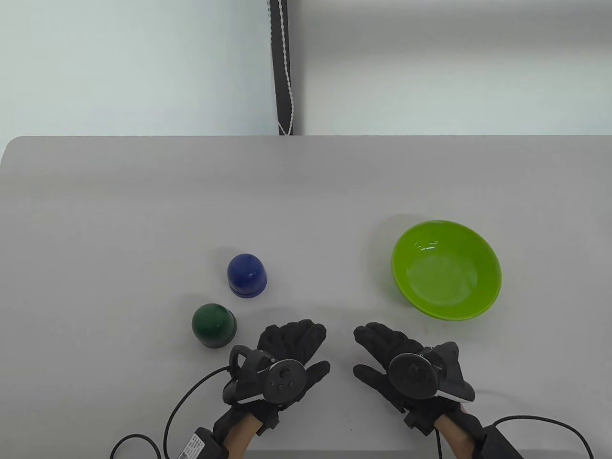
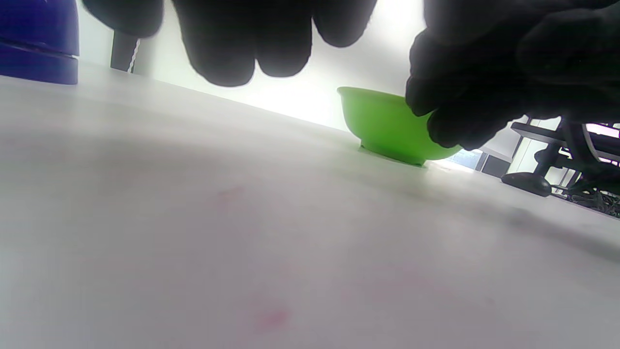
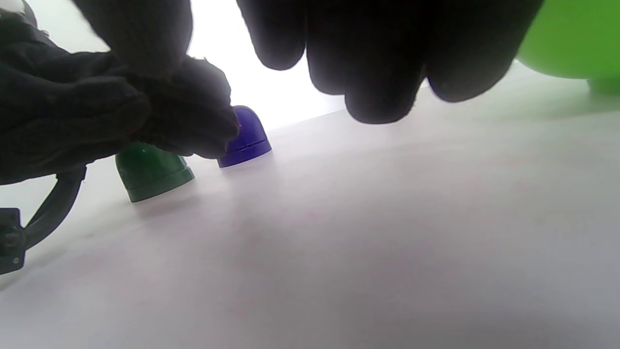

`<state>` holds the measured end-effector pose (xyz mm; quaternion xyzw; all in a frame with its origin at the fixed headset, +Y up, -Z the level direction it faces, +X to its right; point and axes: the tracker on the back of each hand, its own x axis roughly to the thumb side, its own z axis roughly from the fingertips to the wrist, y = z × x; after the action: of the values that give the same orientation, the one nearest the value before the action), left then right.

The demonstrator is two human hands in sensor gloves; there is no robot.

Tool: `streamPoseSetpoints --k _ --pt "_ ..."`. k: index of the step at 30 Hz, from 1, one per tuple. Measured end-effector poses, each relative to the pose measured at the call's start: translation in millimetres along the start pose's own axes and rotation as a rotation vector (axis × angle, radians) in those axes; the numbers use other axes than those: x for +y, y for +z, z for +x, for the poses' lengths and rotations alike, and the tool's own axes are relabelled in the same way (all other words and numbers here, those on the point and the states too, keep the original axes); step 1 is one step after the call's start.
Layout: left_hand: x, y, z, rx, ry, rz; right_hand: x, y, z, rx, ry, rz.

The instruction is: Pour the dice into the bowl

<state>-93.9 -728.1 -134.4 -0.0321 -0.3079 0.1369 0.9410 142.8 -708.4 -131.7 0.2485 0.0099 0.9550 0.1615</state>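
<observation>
Both hands in black knit fabric gloves: left hand (image 1: 287, 356), right hand (image 1: 401, 363). Round black tracker w/ grey trim (image 1: 282, 380) strapped on each back. Thin black cables (image 1: 184, 406) trail off wrists; bare skin at forearms, white label near left wrist.

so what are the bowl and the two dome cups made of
Green bowl: likely glossy plastic; bright highlights on its smooth inside. Blue cup and dark green cup: probably hard plastic too, opaque, shiny, with a moulded rim at the base. Glazed ceramic can't be excluded.

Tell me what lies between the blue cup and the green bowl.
Nothing: between the blue cup and the green bowl there is only bare table, as the table view shows.
</observation>
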Motion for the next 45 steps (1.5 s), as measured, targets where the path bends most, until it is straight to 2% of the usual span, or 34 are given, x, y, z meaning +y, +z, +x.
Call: streamPoseSetpoints --k 14,17,19,23,29,33,36,42,45 --pt "-1 -1 3 -0.005 -0.028 -0.035 3 -2 1 -0.008 0.012 0.019" --pt "5 1 3 -0.001 -0.055 -0.017 3 -2 1 -0.008 0.009 0.027" --pt "16 4 3 0.021 -0.106 0.019 3 -2 1 -0.011 0.013 0.029" --pt "48 17 -13 0.145 -0.194 0.138 3 -2 1 -0.019 0.018 0.034" --pt "72 33 -68 0.414 -0.201 0.11 4 -2 2 -0.021 0.034 0.041" --pt "69 40 -100 0.607 -0.17 -0.007 7 -4 3 -0.024 0.043 0.073" --pt "63 41 -109 0.689 -0.151 -0.109 9 -4 4 -0.03 0.049 0.094" --pt "44 32 -116 0.711 -0.136 -0.237 9 -4 4 -0.03 0.045 0.105" --pt "41 29 -114 0.704 -0.177 -0.234 8 -4 2 -0.026 0.044 0.096"
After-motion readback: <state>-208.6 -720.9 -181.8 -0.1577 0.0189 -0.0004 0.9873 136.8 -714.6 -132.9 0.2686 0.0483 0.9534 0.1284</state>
